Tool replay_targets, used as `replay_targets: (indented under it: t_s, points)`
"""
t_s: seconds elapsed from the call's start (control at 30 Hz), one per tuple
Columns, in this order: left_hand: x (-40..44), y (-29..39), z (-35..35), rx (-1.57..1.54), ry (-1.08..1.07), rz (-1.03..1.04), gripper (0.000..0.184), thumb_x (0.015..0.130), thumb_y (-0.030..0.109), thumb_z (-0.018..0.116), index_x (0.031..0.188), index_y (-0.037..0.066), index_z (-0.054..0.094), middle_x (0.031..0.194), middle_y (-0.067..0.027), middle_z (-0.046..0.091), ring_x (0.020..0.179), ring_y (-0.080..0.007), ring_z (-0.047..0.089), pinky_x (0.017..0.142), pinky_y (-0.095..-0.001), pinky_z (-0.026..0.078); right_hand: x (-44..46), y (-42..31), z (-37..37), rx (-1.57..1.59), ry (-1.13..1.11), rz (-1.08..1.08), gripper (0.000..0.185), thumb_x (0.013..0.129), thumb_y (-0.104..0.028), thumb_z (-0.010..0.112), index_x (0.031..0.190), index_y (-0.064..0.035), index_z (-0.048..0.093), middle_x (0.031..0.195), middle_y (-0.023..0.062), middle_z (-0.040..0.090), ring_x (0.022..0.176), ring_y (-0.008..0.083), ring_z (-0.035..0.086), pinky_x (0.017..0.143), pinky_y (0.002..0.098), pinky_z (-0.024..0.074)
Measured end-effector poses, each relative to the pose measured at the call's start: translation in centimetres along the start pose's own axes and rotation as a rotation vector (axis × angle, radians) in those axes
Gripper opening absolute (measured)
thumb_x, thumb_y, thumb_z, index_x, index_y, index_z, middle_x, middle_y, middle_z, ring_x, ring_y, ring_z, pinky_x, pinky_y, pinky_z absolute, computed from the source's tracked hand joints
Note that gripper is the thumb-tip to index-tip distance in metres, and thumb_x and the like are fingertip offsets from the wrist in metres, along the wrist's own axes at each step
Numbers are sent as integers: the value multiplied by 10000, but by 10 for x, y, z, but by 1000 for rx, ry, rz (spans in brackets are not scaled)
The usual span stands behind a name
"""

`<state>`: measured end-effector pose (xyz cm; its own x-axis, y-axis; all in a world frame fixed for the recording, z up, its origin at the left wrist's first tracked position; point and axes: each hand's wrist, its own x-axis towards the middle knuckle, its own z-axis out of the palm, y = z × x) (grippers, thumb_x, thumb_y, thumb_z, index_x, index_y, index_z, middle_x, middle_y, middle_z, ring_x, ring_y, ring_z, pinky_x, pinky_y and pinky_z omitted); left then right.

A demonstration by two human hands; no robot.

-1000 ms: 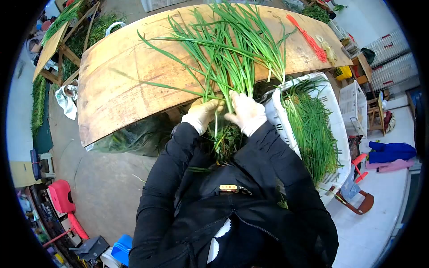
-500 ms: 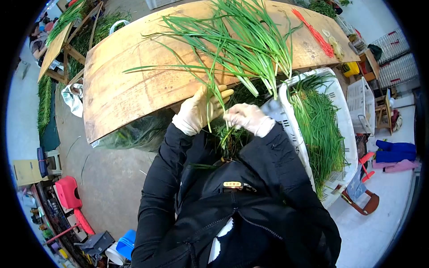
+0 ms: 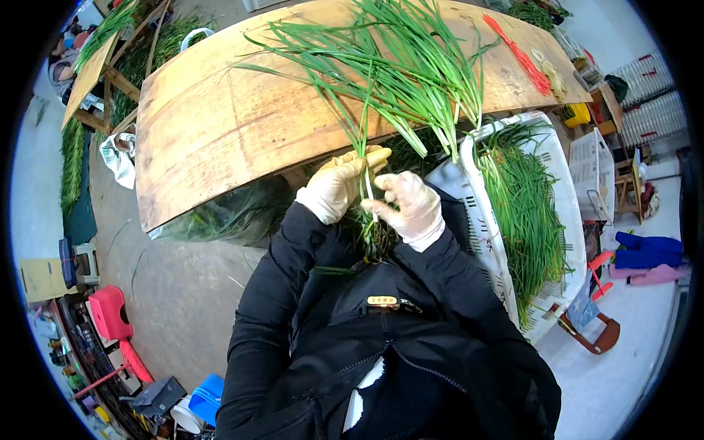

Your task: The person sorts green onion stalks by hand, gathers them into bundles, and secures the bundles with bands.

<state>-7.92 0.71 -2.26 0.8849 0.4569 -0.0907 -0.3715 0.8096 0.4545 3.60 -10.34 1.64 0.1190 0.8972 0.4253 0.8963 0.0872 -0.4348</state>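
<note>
Both my hands wear pale gloves in front of the table's near edge. My left hand (image 3: 341, 182) is closed round a thin green stalk (image 3: 367, 172) with a white lower end, its leaves reaching up over the wooden table (image 3: 198, 132). My right hand (image 3: 411, 207) is just to the right, with thumb and index finger bent around the stalk's white end; the fingertips' contact is too small to tell. A larger bunch of long green leafy stalks (image 3: 411, 73) lies on the table, white ends toward me. Leafy scraps (image 3: 375, 238) hang below my hands.
A white crate (image 3: 484, 198) holding green stalks (image 3: 524, 220) stands to the right. Red ties (image 3: 517, 55) and a pale glove (image 3: 554, 79) lie on the table's right end. Below the table is a plastic bag of greens (image 3: 231, 216). A red stool (image 3: 110, 314) stands lower left.
The thin stalk has come away from the large bunch and is in my left hand, whose fingers have closed round it. My right hand has shifted slightly right and down since half a second ago.
</note>
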Motion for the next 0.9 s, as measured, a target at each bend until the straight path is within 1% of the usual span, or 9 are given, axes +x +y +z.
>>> replay_targets:
  t_s: [0.17,0.33,0.5,0.57,0.63,0.7,0.77,0.83,0.9]
  points:
    - [3,-8,3,25,66,39,423,840,134,461,1200,-64,359,1218,-170,442,1107,-257,437,936,-367,346,2,15,16,300,-333,442,312,684,-333,663,798,-72,535,682,64,525,605,204,524,555,313,428]
    - [-5,-3,12,214,98,-15,395,840,122,475,1171,-76,392,1127,-171,515,947,-210,547,805,-314,453,1,31,23,1098,-510,680,133,811,-163,558,779,-34,550,631,-17,540,551,32,472,501,166,368]
    - [0,-7,19,335,167,54,324,819,93,521,1098,-65,477,960,-130,606,795,-169,595,753,-256,468,-4,28,33,1101,-342,717,128,834,-160,511,802,-40,540,654,-11,561,549,55,486,509,181,386]
    - [6,-10,23,404,347,373,303,804,135,562,1027,-68,527,925,-132,619,808,-174,594,743,-259,463,-7,24,35,1228,-271,753,174,825,-221,542,811,-47,536,737,8,578,641,56,513,569,191,399]
    - [3,20,30,482,395,518,296,849,166,499,1052,-51,499,937,-129,606,868,-202,577,739,-260,471,-23,42,45,1043,-370,670,187,806,-234,551,832,-49,542,786,30,595,703,132,558,631,242,433]
    - [-2,48,44,365,475,531,273,863,150,466,1066,-31,495,939,-116,604,806,-175,576,677,-245,474,-30,43,20,68,-774,267,224,768,-236,559,911,-64,549,872,104,587,812,282,566,739,330,443]
    - [-6,62,31,346,456,448,254,876,122,427,1075,-22,491,952,-100,598,737,-153,570,622,-245,475,-32,53,0,-64,-583,158,240,757,-263,584,899,-71,556,921,109,574,857,244,561,747,308,444]
    - [-8,64,14,294,359,361,256,872,131,442,1079,-15,475,913,-117,605,703,-124,574,571,-210,474,17,45,-36,167,-431,492,351,729,-323,622,941,-59,531,949,103,547,896,213,542,746,323,451]
    - [-8,65,13,424,504,132,301,852,160,492,1109,7,468,822,-36,589,543,-60,452,442,-178,358,39,57,-32,-347,-262,333,400,678,-337,673,912,-55,513,879,89,540,829,188,548,704,297,460]
